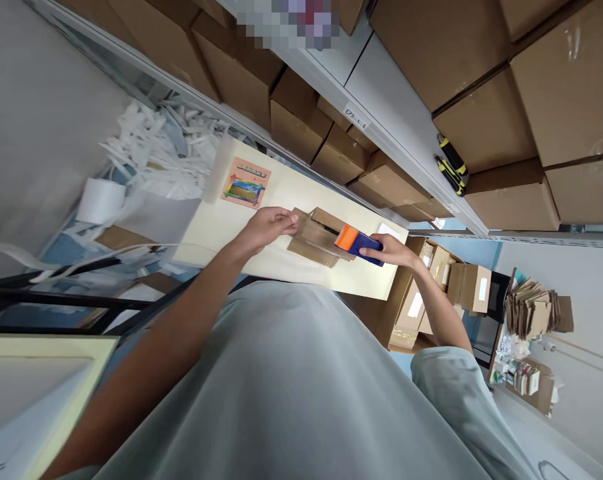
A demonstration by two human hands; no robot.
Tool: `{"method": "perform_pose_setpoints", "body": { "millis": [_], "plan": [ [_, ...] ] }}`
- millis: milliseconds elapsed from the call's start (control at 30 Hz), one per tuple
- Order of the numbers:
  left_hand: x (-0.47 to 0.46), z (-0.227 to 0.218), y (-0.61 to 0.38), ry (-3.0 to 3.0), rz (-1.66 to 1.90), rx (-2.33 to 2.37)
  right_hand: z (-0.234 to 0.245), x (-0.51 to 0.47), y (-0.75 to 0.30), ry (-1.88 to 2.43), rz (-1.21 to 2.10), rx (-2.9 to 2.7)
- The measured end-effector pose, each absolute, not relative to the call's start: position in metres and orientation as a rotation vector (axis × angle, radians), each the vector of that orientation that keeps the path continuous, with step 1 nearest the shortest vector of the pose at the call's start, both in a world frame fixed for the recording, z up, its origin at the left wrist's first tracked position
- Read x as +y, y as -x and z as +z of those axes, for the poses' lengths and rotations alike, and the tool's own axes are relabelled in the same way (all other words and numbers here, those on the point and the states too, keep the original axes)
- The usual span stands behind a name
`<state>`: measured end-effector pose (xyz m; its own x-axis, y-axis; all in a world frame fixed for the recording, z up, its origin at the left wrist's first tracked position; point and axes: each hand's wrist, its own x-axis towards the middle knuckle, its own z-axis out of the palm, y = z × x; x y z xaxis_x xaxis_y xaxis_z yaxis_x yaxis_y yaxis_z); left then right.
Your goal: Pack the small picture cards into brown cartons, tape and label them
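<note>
A small brown cardboard box (pixel 315 233) lies on the pale yellow table (pixel 201 230) with its flaps spread open. At the box's left end, my left hand (pixel 269 227) pinches a flap between thumb and fingers. From the right, my right hand (pixel 391 250) grips a small orange and dark blue packet (pixel 359 243). The packet's orange end is over the right end of the box; whether it reaches inside cannot be made out. To the left lies a flat orange-pink picture card (pixel 245 183). A white paper or label (pixel 389 231) lies beyond my right hand.
Brown cartons (pixel 341 152) line the shelf behind the table. Two yellow-black cutters (pixel 451 165) rest on the upper shelf. White paper scraps (pixel 171 150) and a white roll (pixel 100 201) are at left. A large carton (pixel 399 303) holding smaller boxes stands at right.
</note>
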<state>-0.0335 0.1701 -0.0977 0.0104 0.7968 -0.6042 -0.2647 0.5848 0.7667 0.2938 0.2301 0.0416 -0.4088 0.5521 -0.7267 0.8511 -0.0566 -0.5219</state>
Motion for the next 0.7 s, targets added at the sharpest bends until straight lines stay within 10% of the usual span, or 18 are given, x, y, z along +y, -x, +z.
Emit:
{"method": "perform_pose_setpoints", "body": {
  "millis": [700],
  "plan": [
    [0.190, -0.165, 0.020, -0.304, 0.726, 1.402, -0.028, 0.228, -0.294, -1.535, -1.542, 1.941]
  ]
}}
